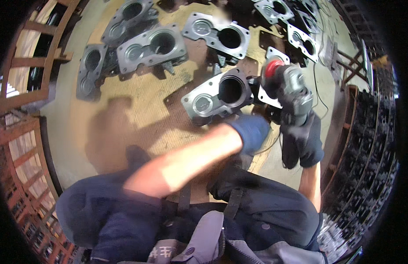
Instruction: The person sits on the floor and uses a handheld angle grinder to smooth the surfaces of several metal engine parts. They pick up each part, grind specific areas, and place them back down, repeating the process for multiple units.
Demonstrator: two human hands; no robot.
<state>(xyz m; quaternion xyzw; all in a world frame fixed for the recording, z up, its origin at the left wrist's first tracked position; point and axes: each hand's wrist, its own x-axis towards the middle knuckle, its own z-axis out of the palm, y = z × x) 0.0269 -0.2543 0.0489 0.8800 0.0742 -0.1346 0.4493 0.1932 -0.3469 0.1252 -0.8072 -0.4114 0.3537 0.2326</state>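
My right hand (308,141), in a dark glove, is closed around an angle grinder (296,94) with a grey metal head. Its red disc (273,68) is over a pale flanged plate face (270,94). My left hand (252,132), in a blue glove, is at the lower right edge of a grey metal casting (208,100). That casting has a large round bore and a smaller round recess, and it lies tilted. The left fingers are hidden and blurred, so their grip is unclear.
More castings of the same kind (152,47) (217,35) lie across the wooden work surface (125,127). Wooden crates (26,101) stand at left. Stacked dark parts (366,145) fill the right side. A thin cable (316,83) trails on the floor at right.
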